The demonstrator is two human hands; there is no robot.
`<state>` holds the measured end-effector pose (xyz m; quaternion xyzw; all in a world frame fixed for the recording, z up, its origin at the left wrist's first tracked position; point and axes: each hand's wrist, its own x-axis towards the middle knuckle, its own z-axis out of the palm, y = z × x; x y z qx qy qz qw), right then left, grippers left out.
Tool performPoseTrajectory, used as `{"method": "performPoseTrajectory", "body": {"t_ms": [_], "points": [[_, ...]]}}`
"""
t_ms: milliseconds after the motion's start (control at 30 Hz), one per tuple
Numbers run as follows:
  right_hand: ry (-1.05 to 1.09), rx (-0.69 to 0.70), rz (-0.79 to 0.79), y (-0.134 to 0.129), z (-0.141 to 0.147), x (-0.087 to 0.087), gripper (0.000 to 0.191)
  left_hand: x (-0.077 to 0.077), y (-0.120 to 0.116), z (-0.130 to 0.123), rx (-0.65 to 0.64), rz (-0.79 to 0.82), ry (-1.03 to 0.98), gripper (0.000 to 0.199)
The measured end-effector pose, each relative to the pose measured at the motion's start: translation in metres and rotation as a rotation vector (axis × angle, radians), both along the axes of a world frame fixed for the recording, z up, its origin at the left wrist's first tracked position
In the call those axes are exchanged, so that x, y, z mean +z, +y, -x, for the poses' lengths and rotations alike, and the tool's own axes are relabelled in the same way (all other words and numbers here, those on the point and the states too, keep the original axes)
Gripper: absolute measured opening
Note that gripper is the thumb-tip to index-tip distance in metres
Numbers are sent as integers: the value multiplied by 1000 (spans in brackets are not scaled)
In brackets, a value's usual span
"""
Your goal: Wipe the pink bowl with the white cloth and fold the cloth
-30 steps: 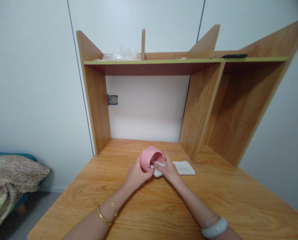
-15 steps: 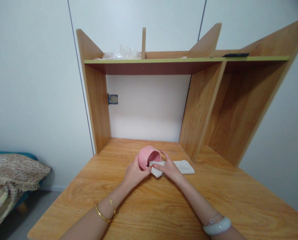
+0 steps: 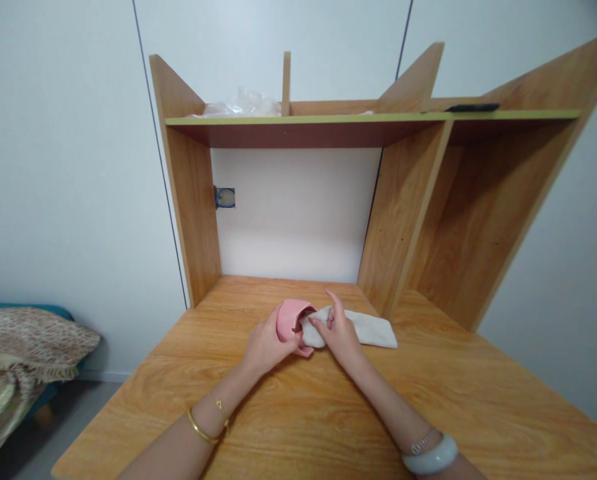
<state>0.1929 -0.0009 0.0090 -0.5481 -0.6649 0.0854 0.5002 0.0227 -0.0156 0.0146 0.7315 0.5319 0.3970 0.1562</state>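
Observation:
A pink rounded container [image 3: 289, 319] is tilted on its side just above the desk, its opening facing right. My left hand [image 3: 268, 345] is wrapped round its left and lower side. Between thumb and fingers, my right hand [image 3: 342, 333] pinches a light grey cloth [image 3: 314, 333] at the mouth of the container, with the index finger raised. The left end of the cloth reaches the container's opening; its other end [image 3: 375, 330] stretches out to the right behind my right hand. The container's inside is mostly hidden.
The wooden desk [image 3: 288, 427] carries a shelf unit [image 3: 308, 133] at its back. On the shelf lie clear plastic wrapping [image 3: 243, 105] and a flat black object [image 3: 473, 107]. A patterned blanket [image 3: 23, 340] lies on the bed at the left. A wall socket box [image 3: 225, 197] shows behind.
The container has turned, so its opening faces more to the right. My right hand has left its rim and raised the cloth slightly; the cloth's far end has shifted a little right.

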Motion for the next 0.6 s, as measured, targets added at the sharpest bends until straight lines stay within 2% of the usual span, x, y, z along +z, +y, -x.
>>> {"method": "performPoseTrajectory", "body": {"t_ms": [133,333,600], "points": [[56,1,47,6,0,-10,78,1,0,1,8,-11,41,68],[104,-44,274,11,-5,-20,84,2,-8,-2,-84,-76,207,74],[133,-55,311,11,-1,-17,81,3,-7,-1,-92,-89,224,75]]}}
